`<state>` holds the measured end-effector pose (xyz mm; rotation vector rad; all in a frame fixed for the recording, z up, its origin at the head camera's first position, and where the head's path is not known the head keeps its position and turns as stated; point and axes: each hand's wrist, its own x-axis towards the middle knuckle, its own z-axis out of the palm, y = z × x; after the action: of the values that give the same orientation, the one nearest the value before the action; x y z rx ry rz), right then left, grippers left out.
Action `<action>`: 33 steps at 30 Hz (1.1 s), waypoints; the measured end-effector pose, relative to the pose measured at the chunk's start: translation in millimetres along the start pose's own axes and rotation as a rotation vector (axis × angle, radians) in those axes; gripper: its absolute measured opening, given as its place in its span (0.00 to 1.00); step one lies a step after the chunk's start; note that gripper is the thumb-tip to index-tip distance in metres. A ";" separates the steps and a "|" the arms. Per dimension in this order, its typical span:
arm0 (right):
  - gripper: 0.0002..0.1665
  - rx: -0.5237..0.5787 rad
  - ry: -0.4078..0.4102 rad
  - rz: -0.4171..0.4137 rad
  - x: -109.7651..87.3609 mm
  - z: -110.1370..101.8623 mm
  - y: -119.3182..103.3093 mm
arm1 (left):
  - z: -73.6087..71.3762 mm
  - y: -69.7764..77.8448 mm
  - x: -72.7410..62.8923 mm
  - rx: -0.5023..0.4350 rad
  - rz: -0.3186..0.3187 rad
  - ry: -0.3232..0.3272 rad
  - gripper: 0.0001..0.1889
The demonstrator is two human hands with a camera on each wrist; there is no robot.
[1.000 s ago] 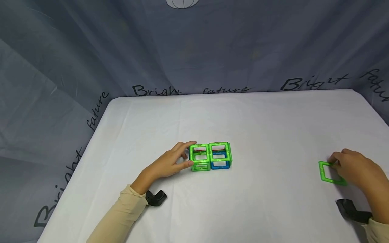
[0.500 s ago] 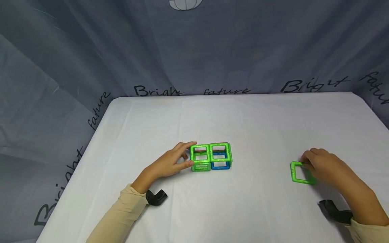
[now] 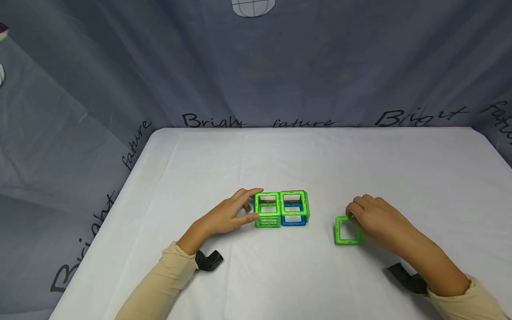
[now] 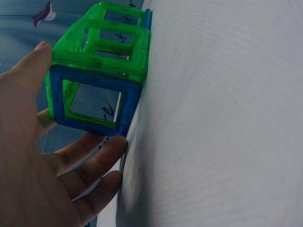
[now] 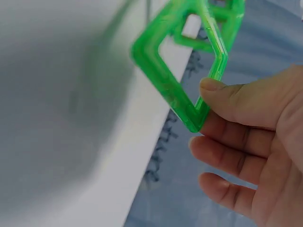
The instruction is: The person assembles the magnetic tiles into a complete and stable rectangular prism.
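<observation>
On the white table stands a low two-cube build of square magnetic tiles (image 3: 267, 214), mostly green, with blue tiles at its front right and on its left end. My left hand (image 3: 226, 216) holds the left end between thumb and forefinger; in the left wrist view, the other fingers sit loosely beside the blue end tile (image 4: 94, 76). To the right, my right hand (image 3: 376, 222) pinches a single green square magnetic tile (image 3: 338, 231) by one side. The right wrist view shows thumb and forefinger on that tile's edge, with the frame tilted.
A black wrist-camera mount (image 3: 209, 260) hangs below the left wrist, and another black mount (image 3: 408, 279) sits under the right. The white tablecloth (image 3: 300, 275) reaches back to a grey curtain (image 3: 296, 62) with handwriting on it.
My right hand has carried the green tile leftward across the table, much closer to the tile build. The left hand has stayed on the build. The head view has shifted slightly.
</observation>
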<state>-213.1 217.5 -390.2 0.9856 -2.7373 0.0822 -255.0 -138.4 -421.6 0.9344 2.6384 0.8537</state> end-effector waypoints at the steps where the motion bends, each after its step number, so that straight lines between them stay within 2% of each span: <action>1: 0.12 -0.006 0.021 -0.020 2.4 -1.3 -2.8 | 0.2 -0.2 0.2 -0.001 -0.001 0.000 0.33; 8: 0.14 0.002 0.069 -0.059 20.2 -10.1 -18.3 | 1.1 -1.9 0.8 0.008 -0.012 -0.007 0.33; 15: 0.15 0.043 0.178 -0.152 31.9 -4.3 -34.9 | 1.4 -1.2 1.6 0.006 -0.018 -0.022 0.33; 24: 0.14 0.001 0.209 -0.221 49.5 3.6 -60.6 | 0.8 -2.6 -2.3 0.012 -0.027 -0.016 0.33; 28: 0.13 -0.012 0.238 -0.226 51.0 9.8 -64.5 | 1.2 -2.7 -0.1 0.015 -0.014 -0.012 0.33; 33: 0.16 -0.041 0.250 -0.251 52.0 16.4 -66.3 | 0.4 -2.3 2.2 0.009 -0.007 -0.003 0.34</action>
<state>-213.0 131.8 -395.7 1.2095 -2.3634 0.0979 -257.7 -138.3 -423.3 0.9278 2.6433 0.8387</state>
